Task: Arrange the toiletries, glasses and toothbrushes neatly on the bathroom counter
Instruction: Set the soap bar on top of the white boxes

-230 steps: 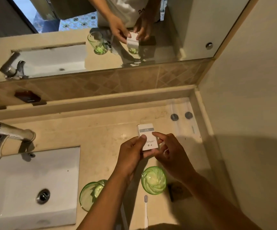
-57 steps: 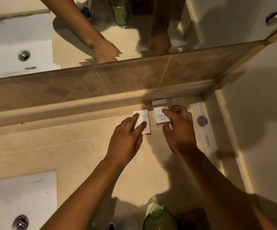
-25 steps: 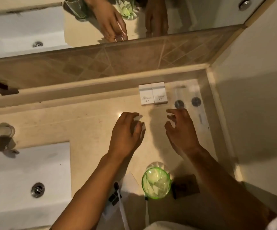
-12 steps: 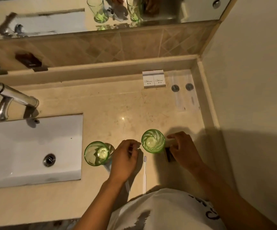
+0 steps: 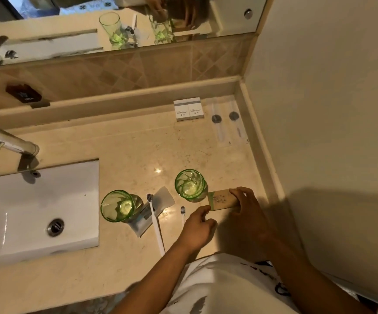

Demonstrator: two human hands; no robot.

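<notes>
Brown box (image 5: pixel 223 199) pinched between both hands (print blurred), right hand (image 5: pixel 246 205) clasping, left hand (image 5: pixel 198 225) fingertip-steadying.

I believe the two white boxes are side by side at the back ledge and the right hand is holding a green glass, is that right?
Not quite. In the head view the right hand holds a small brown packet, not a green glass; the nearer glass stands untouched beside it. The two white boxes are indeed side by side at the back ledge.

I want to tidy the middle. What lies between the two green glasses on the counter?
In the head view, a white sachet and a white toothbrush lie between the left glass and right glass.
</notes>
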